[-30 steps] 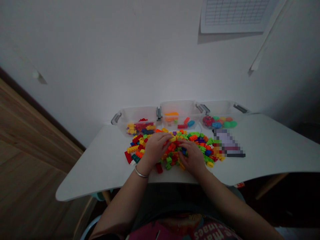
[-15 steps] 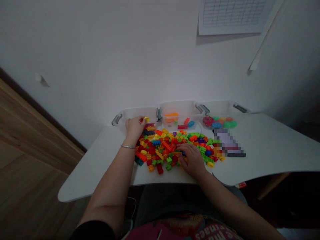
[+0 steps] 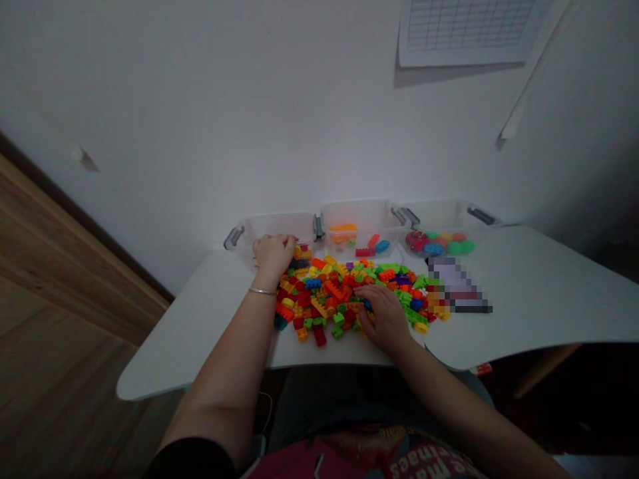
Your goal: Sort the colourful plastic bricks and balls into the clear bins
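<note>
A spread pile of colourful toy building bricks (image 3: 319,309) lies on the white table. My left hand (image 3: 273,256) is over the left clear plastic bin (image 3: 279,225), its fingers curled together and pointing down. No piece shows at its fingertips, and what they hold, if anything, is hidden. Several red, yellow and dark bricks (image 3: 302,253) show in that bin beside the fingers. My right hand (image 3: 387,319) rests on the near right part of the pile, thumb and fingers apart. A blue brick (image 3: 367,305) shows in the gap between them.
The middle clear bin (image 3: 362,213) holds orange, red and blue pieces. Coloured round pieces (image 3: 452,246) sit in the right clear bin (image 3: 434,214). A blurred-out phone-like device (image 3: 459,286) lies right of the pile. The wall stands close behind the bins.
The yellow round piece that was between my left fingertips is out of sight. My left hand has shifted slightly, its fingers now curled downward. My right hand has barely moved.
</note>
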